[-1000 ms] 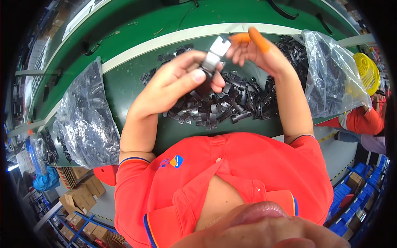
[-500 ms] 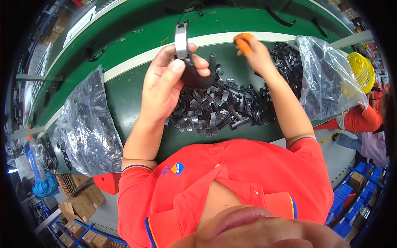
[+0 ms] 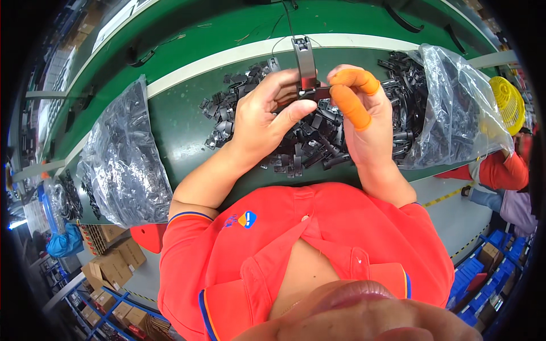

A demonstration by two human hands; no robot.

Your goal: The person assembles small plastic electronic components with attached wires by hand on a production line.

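Note:
My left hand (image 3: 259, 119) grips a grey headphone headband (image 3: 305, 59) by its lower end, fingers behind and thumb in front. The band stands upright over the table, with a thin dark wire near its top. Orange finger cots cover the thumb and a finger of my right hand (image 3: 368, 122). That hand pinches a small black plastic piece (image 3: 322, 92) against the band's lower end; the fingertips partly hide the contact. Beneath both hands lies a loose pile of black plastic pieces (image 3: 310, 150), spread on the dark green tabletop (image 3: 182, 128).
Clear plastic bags of black parts stand at the left (image 3: 122, 159) and right (image 3: 449, 119). Behind a pale rail (image 3: 199, 67) runs a green belt (image 3: 239, 37) with several curved bands. At the far right are a yellow slotted basket (image 3: 506, 105) and a co-worker's red sleeve (image 3: 507, 170).
My right hand has come from the far right of the pile to the headband and now holds a small black piece there. My left hand has shifted right and lower with the band.

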